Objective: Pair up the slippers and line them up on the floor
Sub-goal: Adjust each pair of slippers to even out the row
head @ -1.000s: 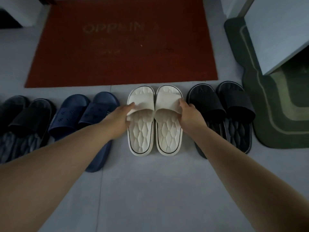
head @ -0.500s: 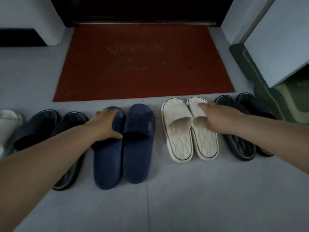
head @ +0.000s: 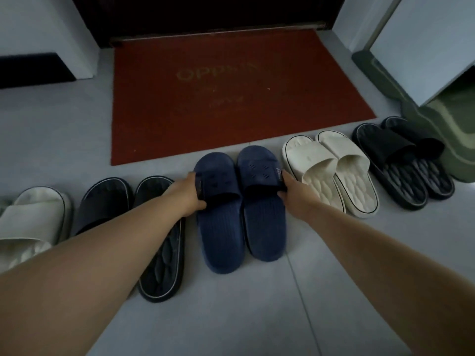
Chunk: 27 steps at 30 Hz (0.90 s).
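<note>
At the middle of the grey tiled floor (head: 231,317), a pair of navy blue slippers sits side by side, toes toward the red doormat (head: 231,98) at twelve o'clock. The left hand (head: 189,192) grips the outer edge of the left navy slipper's (head: 218,227) strap, fingers curled around it. The right hand (head: 295,199) closes the same way on the outer strap edge of the right navy slipper (head: 262,217). Toward three o'clock lies a cream pair (head: 331,170), then a black pair (head: 403,163) beside a green rug (head: 442,140). Toward nine o'clock lie two dark slippers (head: 159,265), partly hidden by the left forearm, and one cream slipper (head: 33,217) at the frame's edge.
</note>
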Each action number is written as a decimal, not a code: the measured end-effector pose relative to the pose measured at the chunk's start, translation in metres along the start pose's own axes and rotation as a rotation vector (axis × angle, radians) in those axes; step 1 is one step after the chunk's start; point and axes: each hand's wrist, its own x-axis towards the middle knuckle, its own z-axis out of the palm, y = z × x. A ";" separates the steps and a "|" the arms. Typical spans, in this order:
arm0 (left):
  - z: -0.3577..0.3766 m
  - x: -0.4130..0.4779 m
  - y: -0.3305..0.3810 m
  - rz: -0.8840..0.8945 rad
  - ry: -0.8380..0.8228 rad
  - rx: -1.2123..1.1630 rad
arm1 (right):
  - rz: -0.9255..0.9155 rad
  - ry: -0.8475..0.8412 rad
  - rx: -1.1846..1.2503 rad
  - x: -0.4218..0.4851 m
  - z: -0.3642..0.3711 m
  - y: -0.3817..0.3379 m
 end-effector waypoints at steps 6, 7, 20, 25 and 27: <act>0.003 0.002 0.000 -0.050 0.013 -0.101 | 0.021 0.044 0.081 0.009 -0.004 -0.004; 0.003 0.001 -0.001 -0.058 0.013 -0.116 | 0.021 0.042 0.081 0.010 -0.003 -0.004; -0.085 -0.033 -0.079 -0.140 -0.203 0.411 | -0.431 0.064 0.065 -0.054 0.041 -0.104; -0.053 -0.049 -0.151 -0.288 -0.216 0.437 | -0.385 -0.252 -0.032 -0.057 0.093 -0.152; -0.041 -0.045 -0.167 -0.263 -0.069 0.283 | -0.314 -0.259 -0.064 -0.047 0.100 -0.161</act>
